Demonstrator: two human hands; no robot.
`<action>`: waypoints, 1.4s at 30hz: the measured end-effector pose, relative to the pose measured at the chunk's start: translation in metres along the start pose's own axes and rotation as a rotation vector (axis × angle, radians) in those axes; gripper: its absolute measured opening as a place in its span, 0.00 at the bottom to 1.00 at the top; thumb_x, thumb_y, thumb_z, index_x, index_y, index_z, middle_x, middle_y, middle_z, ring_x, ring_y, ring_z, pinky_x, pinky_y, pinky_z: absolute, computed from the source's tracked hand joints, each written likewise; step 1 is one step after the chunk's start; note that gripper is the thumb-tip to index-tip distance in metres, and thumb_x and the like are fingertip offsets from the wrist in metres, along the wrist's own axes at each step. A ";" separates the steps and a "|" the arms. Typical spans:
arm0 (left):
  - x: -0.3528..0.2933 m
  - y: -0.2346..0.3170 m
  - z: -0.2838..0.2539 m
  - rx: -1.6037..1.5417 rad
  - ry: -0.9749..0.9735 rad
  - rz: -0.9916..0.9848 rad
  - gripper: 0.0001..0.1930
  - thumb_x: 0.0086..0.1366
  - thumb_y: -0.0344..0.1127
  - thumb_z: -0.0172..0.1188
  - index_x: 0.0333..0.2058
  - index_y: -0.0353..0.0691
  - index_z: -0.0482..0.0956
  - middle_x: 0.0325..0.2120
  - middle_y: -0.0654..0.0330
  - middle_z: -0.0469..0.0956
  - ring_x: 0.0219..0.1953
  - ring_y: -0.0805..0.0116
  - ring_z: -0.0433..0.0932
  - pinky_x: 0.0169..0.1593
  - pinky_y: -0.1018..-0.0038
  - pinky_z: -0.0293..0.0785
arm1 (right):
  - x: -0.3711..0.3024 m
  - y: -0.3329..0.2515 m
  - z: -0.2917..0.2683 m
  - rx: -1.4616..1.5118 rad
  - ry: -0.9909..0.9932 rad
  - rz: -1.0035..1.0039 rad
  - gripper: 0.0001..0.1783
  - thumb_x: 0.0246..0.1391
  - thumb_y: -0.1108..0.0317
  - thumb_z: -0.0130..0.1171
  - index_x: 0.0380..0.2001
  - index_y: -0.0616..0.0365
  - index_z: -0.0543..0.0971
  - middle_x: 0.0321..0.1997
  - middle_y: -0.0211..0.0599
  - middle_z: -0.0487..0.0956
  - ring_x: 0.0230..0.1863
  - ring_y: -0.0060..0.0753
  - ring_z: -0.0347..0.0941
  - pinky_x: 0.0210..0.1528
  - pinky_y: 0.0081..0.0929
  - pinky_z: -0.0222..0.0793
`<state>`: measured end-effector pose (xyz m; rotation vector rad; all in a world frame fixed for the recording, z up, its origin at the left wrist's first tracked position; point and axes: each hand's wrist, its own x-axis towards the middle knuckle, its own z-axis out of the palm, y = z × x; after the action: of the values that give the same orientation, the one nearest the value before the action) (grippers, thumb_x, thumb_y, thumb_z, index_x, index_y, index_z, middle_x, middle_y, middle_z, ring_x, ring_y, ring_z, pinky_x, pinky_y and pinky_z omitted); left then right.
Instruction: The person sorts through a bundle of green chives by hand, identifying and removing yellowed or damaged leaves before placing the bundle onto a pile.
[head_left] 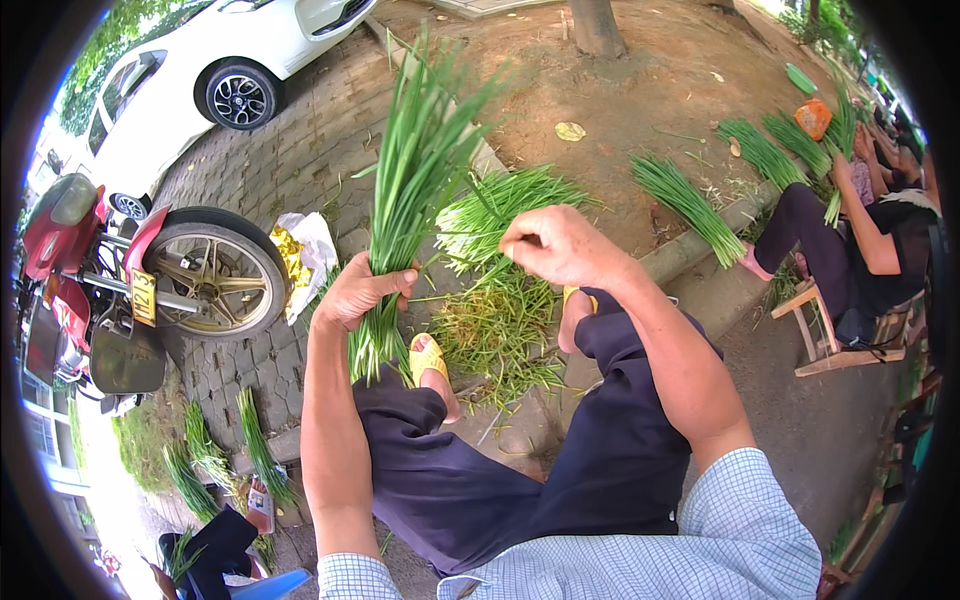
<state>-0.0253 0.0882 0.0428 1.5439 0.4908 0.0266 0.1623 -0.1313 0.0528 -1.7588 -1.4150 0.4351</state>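
A thick bunch of garlic chives (415,170) stands upright in my left hand (365,290). Its fingers wrap round the bunch near the pale stem ends, and the green leaves fan out above. To the right of it, my right hand (560,245) is raised with thumb and fingers curled in a pinch. A thin green blade shows close by its fingertips; whether they hold it I cannot tell. Below and beyond both hands lies a pile of chives (510,215) on the ground. Nearer my feet spreads a heap of yellowish trimmed bits (495,335).
A parked motorbike (205,275) and a white car (240,70) stand at left. Beside the wheel lies a white and yellow bag (300,260). More chive bunches (690,205) rest along the kerb at right, near a seated person (870,230) on a wooden stool (825,340).
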 end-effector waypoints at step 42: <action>0.035 0.003 0.055 -0.591 -0.107 0.070 0.09 0.58 0.36 0.62 0.34 0.39 0.73 0.19 0.61 0.73 0.20 0.68 0.73 0.28 0.69 0.72 | 0.023 -0.010 0.008 0.230 0.380 0.099 0.18 0.54 0.58 0.59 0.38 0.64 0.75 0.29 0.31 0.76 0.29 0.21 0.73 0.29 0.23 0.71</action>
<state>0.0248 0.0471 0.0330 0.9756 0.3049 0.1306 0.1577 -0.1070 0.0607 -1.6246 -0.9747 0.2825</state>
